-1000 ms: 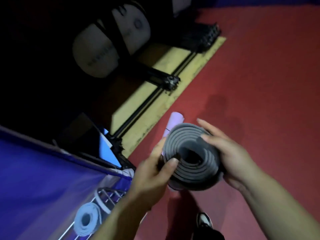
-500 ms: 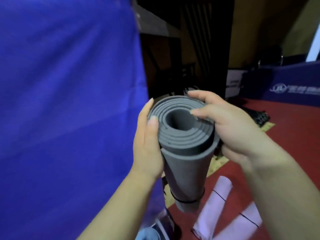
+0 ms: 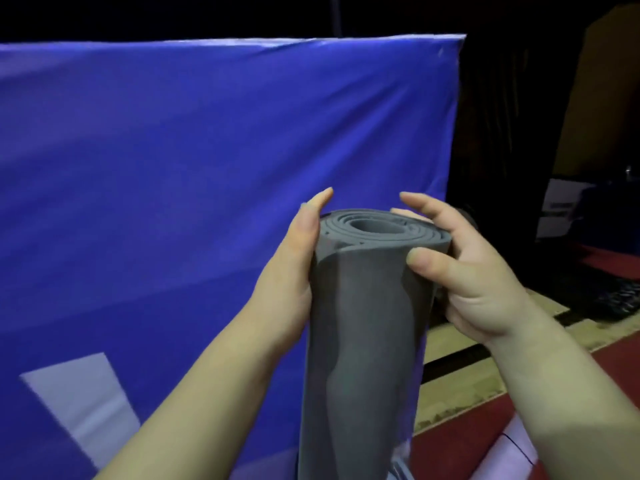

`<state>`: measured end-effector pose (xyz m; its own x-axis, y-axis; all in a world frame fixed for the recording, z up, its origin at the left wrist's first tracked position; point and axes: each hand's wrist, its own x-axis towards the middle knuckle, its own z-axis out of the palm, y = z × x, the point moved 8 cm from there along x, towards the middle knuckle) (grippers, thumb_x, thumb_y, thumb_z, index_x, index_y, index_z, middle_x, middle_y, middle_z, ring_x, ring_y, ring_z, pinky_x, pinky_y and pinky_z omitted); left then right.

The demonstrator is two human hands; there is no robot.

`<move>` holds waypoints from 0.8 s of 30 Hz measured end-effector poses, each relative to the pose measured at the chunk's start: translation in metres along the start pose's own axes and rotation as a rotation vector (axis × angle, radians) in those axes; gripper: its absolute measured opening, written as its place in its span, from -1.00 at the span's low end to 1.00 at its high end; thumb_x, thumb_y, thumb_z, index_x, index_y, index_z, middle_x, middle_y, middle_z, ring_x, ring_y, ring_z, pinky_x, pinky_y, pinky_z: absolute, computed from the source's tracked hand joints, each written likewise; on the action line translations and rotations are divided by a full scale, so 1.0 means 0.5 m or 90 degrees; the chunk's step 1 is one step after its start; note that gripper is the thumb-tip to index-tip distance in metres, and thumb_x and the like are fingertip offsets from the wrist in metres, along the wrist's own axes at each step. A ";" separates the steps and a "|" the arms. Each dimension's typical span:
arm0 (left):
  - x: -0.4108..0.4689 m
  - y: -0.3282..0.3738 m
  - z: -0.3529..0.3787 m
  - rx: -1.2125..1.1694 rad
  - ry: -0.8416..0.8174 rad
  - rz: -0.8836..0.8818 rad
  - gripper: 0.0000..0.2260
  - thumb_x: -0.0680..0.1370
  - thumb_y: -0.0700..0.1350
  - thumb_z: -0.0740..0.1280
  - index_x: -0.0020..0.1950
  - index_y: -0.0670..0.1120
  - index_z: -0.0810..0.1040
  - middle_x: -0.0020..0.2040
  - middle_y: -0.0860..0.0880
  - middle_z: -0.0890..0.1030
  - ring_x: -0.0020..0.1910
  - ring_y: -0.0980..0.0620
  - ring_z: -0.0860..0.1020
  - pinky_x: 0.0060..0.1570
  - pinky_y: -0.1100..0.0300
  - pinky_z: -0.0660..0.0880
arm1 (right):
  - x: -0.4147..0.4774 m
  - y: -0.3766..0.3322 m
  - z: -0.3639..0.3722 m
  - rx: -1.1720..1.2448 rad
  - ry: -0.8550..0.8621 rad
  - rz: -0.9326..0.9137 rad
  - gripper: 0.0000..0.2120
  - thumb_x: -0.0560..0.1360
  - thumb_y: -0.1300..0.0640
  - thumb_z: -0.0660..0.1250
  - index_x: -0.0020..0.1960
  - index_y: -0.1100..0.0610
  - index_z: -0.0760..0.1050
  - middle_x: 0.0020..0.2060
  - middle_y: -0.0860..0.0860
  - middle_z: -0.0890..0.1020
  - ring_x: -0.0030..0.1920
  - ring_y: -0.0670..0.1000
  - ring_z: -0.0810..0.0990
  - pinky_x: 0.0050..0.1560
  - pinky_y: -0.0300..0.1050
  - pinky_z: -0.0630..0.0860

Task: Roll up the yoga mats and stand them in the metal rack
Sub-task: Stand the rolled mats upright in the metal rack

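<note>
Head: grey mat point(image 3: 363, 323) upright, spiral end up; right hand point(image 3: 478, 282) clasps top, left hand point(image 3: 287, 282) presses flat.

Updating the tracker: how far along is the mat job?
Done: grey mat is rolled. In hand: right hand grips it, left hand presses its side, upright. Left: standing it in the rack, not in view; a pale rolled mat lies bottom right.

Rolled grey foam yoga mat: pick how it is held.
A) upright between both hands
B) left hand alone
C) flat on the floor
A: the rolled grey foam yoga mat stands upright, left hand pressing one side, right hand gripping the other.
</note>
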<state>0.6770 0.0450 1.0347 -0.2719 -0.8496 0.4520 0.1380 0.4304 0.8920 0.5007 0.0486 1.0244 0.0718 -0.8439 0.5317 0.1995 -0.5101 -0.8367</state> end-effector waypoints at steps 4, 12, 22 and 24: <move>-0.047 -0.055 -0.084 0.132 -0.027 -0.003 -0.11 0.28 0.49 0.46 0.53 0.24 0.27 0.36 0.22 0.57 0.38 0.21 0.51 0.35 0.19 0.44 | -0.009 0.110 0.070 0.030 -0.027 0.053 -0.07 0.10 -0.14 0.75 0.39 0.03 0.49 0.34 0.06 0.60 0.36 0.10 0.57 0.31 -0.03 0.54; -0.128 -0.223 -0.227 0.155 0.162 -0.058 -0.46 0.48 0.27 0.30 0.46 0.20 0.43 0.27 0.21 0.62 0.30 0.19 0.56 0.28 0.16 0.46 | -0.054 0.305 0.170 -0.080 -0.156 0.174 -0.03 0.16 -0.16 0.69 0.49 -0.11 0.36 0.34 -0.18 0.60 0.37 -0.12 0.54 0.32 -0.22 0.48; -0.195 -0.493 -0.238 0.186 0.194 -0.161 -0.54 0.59 0.14 0.23 0.48 0.07 0.43 0.36 0.17 0.56 0.39 0.09 0.51 0.40 0.01 0.44 | -0.166 0.547 0.138 -0.034 -0.102 0.399 -0.22 0.55 0.16 0.45 0.60 -0.11 0.09 0.40 -0.34 0.41 0.31 -0.44 0.43 0.22 -0.48 0.39; -0.202 -0.543 -0.234 0.212 0.186 -0.178 -0.52 0.61 0.15 0.20 0.51 0.04 0.40 0.41 0.16 0.53 0.43 0.08 0.47 0.43 0.03 0.40 | -0.187 0.599 0.113 -0.081 -0.057 0.414 -0.29 0.58 0.04 0.41 0.57 -0.21 0.08 0.40 -0.38 0.35 0.34 -0.46 0.38 0.32 -0.44 0.34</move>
<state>0.7784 -0.0214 0.7470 0.0279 -0.9752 0.2198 -0.2251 0.2081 0.9519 0.6088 -0.0158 0.7315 0.2202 -0.9721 -0.0814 -0.0278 0.0772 -0.9966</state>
